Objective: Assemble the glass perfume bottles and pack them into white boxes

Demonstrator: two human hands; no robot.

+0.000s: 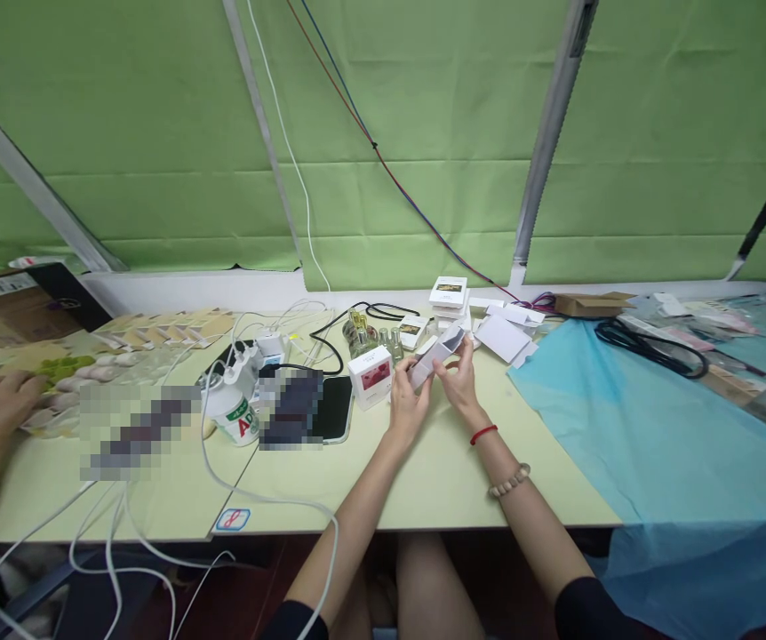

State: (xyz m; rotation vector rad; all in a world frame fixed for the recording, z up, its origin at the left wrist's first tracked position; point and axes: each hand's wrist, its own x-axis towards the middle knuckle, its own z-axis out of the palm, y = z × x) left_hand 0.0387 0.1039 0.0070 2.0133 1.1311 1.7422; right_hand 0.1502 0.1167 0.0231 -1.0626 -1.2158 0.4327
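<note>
My left hand [410,398] grips a small white carton [424,366] from its left side, tilted above the table. My right hand [459,378] has its fingers closed on the carton's upper right end, where it looks open. Just left of the carton stands a white box with a red picture [371,377]. Behind them are several small glass bottles [389,341] and a flat white box with a dark picture [412,331]. Farther back rises a stack of white boxes [450,293]. Flattened white cartons [504,336] lie to the right.
A white bottle [231,413], a dark phone [336,411] and white cables [269,500] lie to the left. Another person's hand [6,400] reaches in at far left. Blue sheeting [623,418] covers the right side, with a coiled black cable [653,348] on it.
</note>
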